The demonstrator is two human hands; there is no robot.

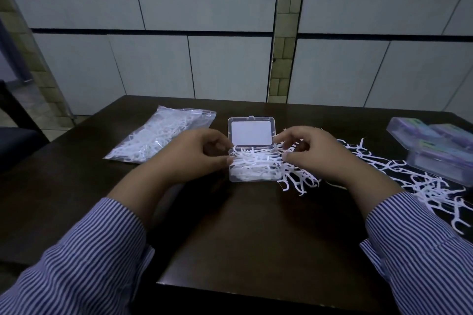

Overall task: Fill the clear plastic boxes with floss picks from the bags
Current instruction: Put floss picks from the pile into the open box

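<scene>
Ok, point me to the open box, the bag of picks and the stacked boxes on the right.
open box (pixel 252 133), head view, on its raised lid.
bag of picks (pixel 156 137), head view, middle of the bag.
stacked boxes (pixel 435 151), head view, top of the stack.

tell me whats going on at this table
A person is packing floss picks into an open clear plastic box. The left hand steadies its left side while the right hand works picks in from a loose pile. A bag of picks lies left; more boxes sit right.
</scene>
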